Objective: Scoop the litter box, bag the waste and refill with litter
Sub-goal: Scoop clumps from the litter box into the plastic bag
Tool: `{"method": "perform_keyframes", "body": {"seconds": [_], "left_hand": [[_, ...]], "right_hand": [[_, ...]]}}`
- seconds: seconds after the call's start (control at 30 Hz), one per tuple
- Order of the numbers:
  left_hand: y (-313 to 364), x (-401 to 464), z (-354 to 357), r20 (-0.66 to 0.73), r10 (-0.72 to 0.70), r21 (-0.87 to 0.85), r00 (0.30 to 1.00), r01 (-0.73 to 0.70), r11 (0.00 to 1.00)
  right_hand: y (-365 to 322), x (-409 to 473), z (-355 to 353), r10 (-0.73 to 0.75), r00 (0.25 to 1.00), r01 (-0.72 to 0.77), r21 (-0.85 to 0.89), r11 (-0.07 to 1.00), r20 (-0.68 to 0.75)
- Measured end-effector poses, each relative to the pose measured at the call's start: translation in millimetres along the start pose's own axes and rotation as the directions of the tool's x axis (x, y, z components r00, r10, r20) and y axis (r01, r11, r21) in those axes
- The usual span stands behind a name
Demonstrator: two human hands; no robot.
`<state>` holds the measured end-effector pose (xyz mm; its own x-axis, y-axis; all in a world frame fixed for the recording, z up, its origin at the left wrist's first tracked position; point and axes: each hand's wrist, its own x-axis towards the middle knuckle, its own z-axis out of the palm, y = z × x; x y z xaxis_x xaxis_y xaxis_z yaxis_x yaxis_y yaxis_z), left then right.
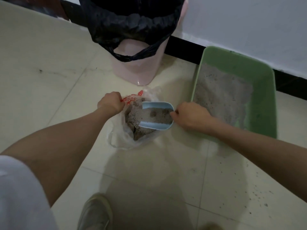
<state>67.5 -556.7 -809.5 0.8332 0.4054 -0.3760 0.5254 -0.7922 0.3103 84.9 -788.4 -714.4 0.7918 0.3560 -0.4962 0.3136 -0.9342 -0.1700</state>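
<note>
The left hand [111, 103] has its grip closed tight on the red-printed rim of a thin plastic bag [119, 138], holding the mouth of it open on the tiled floor [49, 83]. The right hand [191, 116] grips the handle end of a pale blue scoop [157, 116], fingers curled round it; the handle itself is hidden under the hand. The scoop lies over the mouth of the bag, its open front pointing left, and it carries grey litter [157, 117] with a few darker clumps in it. More of the same grey litter sits in the bag beneath.

Just to the right of the bag stands a green litter box [259, 77], against the black skirting of a white wall, with a layer of grey litter spread over its bottom. Behind the bag is a pink bin [137, 70] lined with a black bin bag [132, 25] whose handles hang down the front. Dark grains [259, 196] are scattered on the floor near the lower right. A shoe [95, 211] shows at the bottom edge.
</note>
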Motion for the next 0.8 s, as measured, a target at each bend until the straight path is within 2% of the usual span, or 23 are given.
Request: {"method": "perform_keyframes", "body": {"seconds": [0.1,0.17,0.27,0.33,0.4,0.53,0.67,0.73,0.8], "left_hand": [[-1.2,0.1,-0.4,0.016,0.016,-0.001,1.000,-0.016,1.000],[-4.0,0.4,0.1,0.021,0.054,-0.010,0.998,-0.054,0.998],[-7.5,0.0,0.1,0.030,0.116,0.021,0.993,-0.117,0.993],[-5.6,-1.4,-0.6,0.029,0.143,0.043,0.989,-0.144,0.989],[0.8,-3.6,-2.8,0.017,0.186,0.052,0.982,-0.187,0.981],[21.1,-8.6,-6.1,-0.011,0.326,0.072,0.945,-0.325,0.943],[55.2,-13.2,-2.7,-0.015,0.451,0.049,0.892,-0.450,0.892],[79.2,-17.2,7.2,0.023,0.486,0.027,0.873,-0.487,0.873],[105.4,-24.9,23.3,0.078,0.513,0.045,0.855,-0.518,0.854]], "right_hand": [[-18.2,-4.3,-15.7,-0.109,0.993,0.092,-0.288,0.953,-0.046],[-23.4,-6.4,-19.4,-0.172,0.982,0.127,-0.419,0.899,-0.072],[-24.9,-9.6,-20.0,-0.204,0.975,0.130,-0.532,0.837,-0.083],[-20.1,-11.9,-21.3,-0.212,0.972,0.127,-0.543,0.830,-0.098],[-10.0,-12.9,-25.0,-0.178,0.977,0.103,-0.472,0.875,-0.119],[34.0,-15.1,-32.6,-0.034,0.984,0.014,-0.118,0.993,-0.174],[95.4,-25.5,-51.0,0.156,0.964,-0.128,0.136,0.982,-0.215],[129.3,-34.2,-58.2,0.265,0.943,-0.224,0.204,0.953,-0.201],[163.4,-41.8,-59.6,0.372,0.918,-0.344,0.196,0.918,-0.134]]}}
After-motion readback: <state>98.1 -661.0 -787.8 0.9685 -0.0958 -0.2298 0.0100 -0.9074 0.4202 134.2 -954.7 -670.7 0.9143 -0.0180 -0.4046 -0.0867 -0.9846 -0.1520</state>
